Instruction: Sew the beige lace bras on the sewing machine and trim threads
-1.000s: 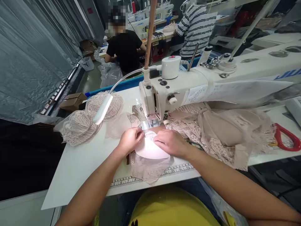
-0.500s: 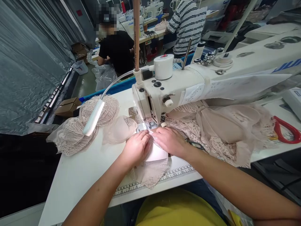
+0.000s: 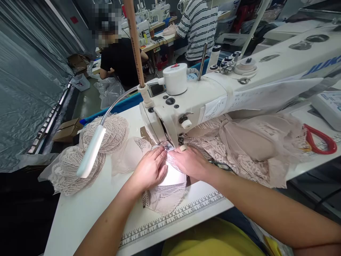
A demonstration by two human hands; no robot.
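Lace piece [image 3: 169,199] drawn toward the machine since half a second ago: its lower tip then lay over the ruler strip [image 3: 176,217], now it sits just short of it; left hand [image 3: 150,169] has also come further up, nearer the presser foot [image 3: 167,146]. Left hand lies palm down, fingers stretched and together, thumb lower along the edge, resting on the work rather than gripping. Right hand [image 3: 193,161] opposite, half curled, fingertips on the lace's upper part; cannot tell whether it pinches. Between them a white panel [image 3: 172,175] lies on the lace, whose loose end spreads toward the sewer. Stage, by my reading: mid-seam, top end at the foot, lower end yet to pass; stitching too small and too covered to check. Lace stacks [image 3: 109,132] on the left and a beige bundle [image 3: 247,142] on the right; cannot tell which is finished, which waiting. Writing: blue JUKI lettering [image 3: 319,67] on the arm of the sewing machine [image 3: 197,94], cut by the frame edge; ruler numerals climb to the right, 12 and 13 legible; handwriting on the paper sheet [image 3: 255,97] along the arm too faint to read.
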